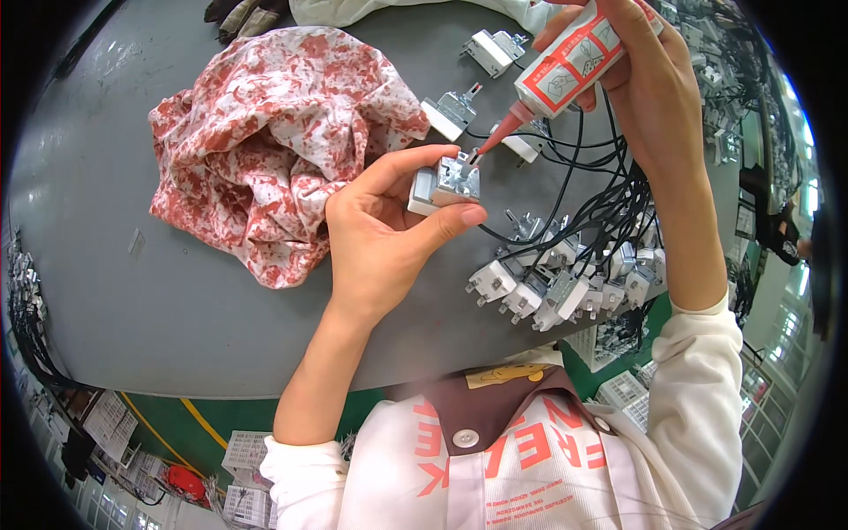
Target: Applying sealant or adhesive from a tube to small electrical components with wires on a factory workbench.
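My left hand (pixel 389 216) pinches a small white-and-metal switch-like part (pixel 458 181) between thumb and fingers, above the grey table. From it a thin shaft points up and to the right. My right hand (pixel 649 84) is wrapped round a white-and-red squeeze tube (pixel 567 71), held tilted with its pink nozzle down. The nozzle's tip (pixel 486 148) is at the shaft of the part; whether they touch I cannot tell. Just beyond lie similar parts (pixel 453 112), (pixel 493 53) with shafts and black cables.
A red-and-white blotched cloth (pixel 274 150) lies crumpled at the left on the grey table (pixel 177 327). Right of my left hand is a pile of cabled parts (pixel 565 283) with tangled black cables (pixel 609 199). Plastic baskets (pixel 247 459) stand on the floor below the table's near edge.
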A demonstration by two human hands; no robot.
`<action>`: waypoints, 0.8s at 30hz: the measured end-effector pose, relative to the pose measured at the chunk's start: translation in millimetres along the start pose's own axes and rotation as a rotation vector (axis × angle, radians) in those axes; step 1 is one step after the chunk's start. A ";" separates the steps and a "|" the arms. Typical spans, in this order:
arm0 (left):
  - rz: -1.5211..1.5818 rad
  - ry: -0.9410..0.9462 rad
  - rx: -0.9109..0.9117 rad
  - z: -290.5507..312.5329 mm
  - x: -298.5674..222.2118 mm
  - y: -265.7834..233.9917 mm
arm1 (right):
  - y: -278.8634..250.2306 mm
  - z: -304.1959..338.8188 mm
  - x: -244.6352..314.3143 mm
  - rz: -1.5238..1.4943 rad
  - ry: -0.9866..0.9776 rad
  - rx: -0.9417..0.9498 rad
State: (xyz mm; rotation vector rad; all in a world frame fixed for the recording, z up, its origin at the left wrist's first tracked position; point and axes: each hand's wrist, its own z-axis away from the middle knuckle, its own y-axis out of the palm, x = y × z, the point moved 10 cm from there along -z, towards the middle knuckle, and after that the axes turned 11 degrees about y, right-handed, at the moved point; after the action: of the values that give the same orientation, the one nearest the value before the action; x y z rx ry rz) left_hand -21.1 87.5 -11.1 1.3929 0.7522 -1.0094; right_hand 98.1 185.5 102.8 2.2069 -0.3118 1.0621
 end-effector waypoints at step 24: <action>-0.062 0.008 -0.010 1.8 1.1 -1.7 | -3.7 21.6 19.8 1.025 0.582 -0.771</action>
State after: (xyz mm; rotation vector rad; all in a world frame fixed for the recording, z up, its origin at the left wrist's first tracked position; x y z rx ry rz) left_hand -22.3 85.8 -12.7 1.3728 0.8099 -1.0473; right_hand 125.6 175.5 106.5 0.9181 -1.3826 1.6473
